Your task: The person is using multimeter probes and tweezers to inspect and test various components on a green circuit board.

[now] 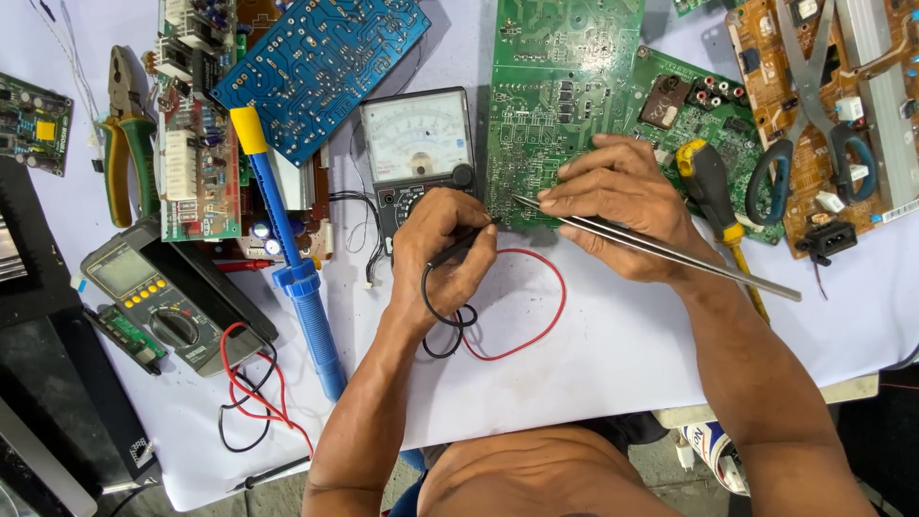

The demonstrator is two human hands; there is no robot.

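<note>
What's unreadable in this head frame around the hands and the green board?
- Black probe tip contact: too small, head view.
- Tweezers tips on green board: the part they touch is too small.
- Analog meter needle: too small; left hand hides its lower face.
- Board's top: cut by frame edge.

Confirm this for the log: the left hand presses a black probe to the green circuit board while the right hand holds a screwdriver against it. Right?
Not quite. In the head view the right hand holds metal tweezers, not a screwdriver; the yellow-handled screwdriver lies on the table beside it. The left hand does press a black probe to the green circuit board.
</note>
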